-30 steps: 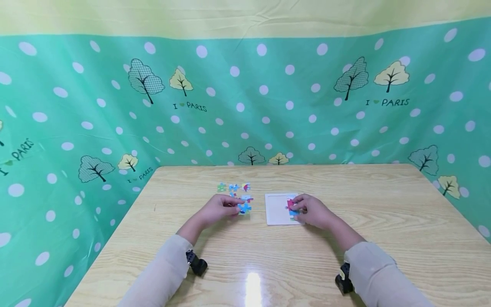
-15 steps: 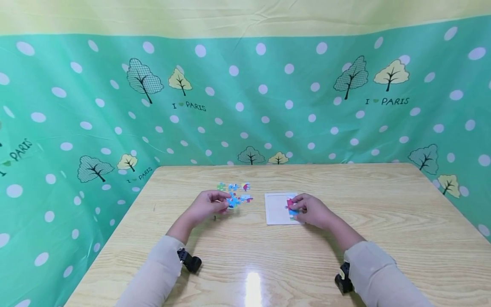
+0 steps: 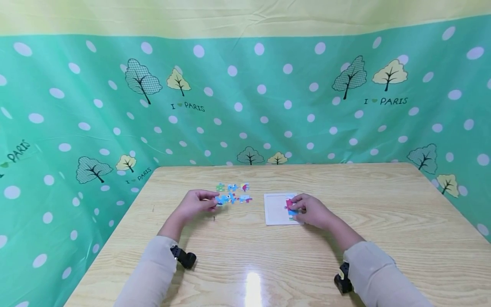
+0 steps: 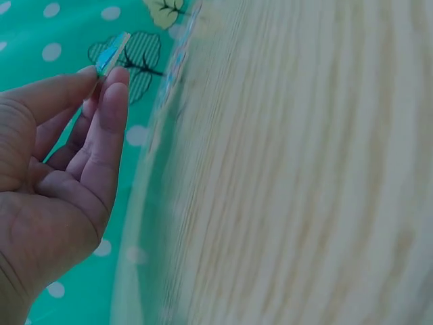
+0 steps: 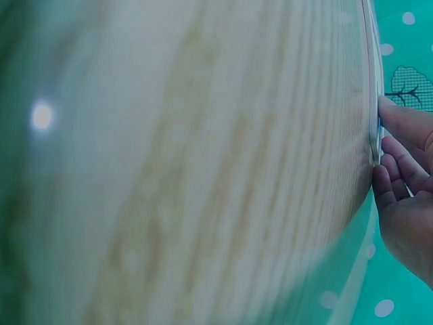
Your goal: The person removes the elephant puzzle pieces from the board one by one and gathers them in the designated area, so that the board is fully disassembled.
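Note:
My left hand [image 3: 197, 202] pinches a blue jigsaw piece [image 3: 220, 200] between thumb and fingers, at the left end of the nearer row of loose pieces. In the left wrist view, the piece [image 4: 114, 54] appears nearly edge-on at the fingertips. A blue piece with some red [image 3: 231, 198] lies just right of it, then a pale blue and red one [image 3: 244, 199]. My right hand [image 3: 312, 211] holds the right side of the white puzzle tray [image 3: 274, 209], fingers curled over it. Fitted pieces in pink, blue and green [image 3: 290, 205] show beside those fingers, partly hidden.
Behind the nearer row lie a green piece [image 3: 220, 187], a blue piece [image 3: 232, 187] and a white and red piece [image 3: 245, 186]. Everything rests on a wooden table [image 3: 245, 247]. A green dotted curtain [image 3: 215, 98] hangs along its back and left.
My left hand has moved left with the blue jigsaw piece, from the near right of the loose pieces to the left end of their row. The right hand and tray have stayed in place.

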`<state>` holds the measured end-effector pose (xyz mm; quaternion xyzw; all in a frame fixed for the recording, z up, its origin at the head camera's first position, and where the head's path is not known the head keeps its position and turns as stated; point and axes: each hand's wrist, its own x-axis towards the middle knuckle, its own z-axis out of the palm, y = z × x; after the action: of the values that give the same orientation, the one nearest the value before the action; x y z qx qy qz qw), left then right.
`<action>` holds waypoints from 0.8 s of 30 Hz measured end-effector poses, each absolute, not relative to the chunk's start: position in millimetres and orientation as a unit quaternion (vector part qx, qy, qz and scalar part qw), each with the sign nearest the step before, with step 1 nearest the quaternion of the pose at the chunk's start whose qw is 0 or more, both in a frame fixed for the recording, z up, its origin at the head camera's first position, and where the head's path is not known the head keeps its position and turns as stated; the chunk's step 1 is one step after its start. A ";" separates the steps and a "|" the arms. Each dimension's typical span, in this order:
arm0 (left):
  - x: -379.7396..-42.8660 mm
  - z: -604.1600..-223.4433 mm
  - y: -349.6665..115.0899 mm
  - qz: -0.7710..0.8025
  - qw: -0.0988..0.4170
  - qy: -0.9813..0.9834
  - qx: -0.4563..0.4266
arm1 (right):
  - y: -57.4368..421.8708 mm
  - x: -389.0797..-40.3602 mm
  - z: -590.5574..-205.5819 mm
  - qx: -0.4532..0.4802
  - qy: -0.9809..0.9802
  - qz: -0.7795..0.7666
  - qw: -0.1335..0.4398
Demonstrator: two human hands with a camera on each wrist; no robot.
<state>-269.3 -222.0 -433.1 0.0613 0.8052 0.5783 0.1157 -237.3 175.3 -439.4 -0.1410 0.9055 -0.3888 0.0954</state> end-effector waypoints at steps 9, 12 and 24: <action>-278.1 -436.8 -230.3 0.581 0.106 0.807 0.008 | 175.0 -237.0 -437.9 -0.141 0.904 -0.391 0.098; -282.3 -438.5 -231.8 0.562 0.101 0.821 0.006 | 175.2 -237.3 -437.9 -0.137 0.905 -0.391 0.098; -293.2 -444.9 -231.3 0.491 0.075 0.867 0.031 | 175.1 -237.2 -439.9 -0.132 0.906 -0.390 0.098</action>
<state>-293.2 -231.3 -444.9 0.0305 0.8673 0.4912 0.0746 -237.2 175.1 -439.9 -0.1325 0.9058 -0.3903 0.0978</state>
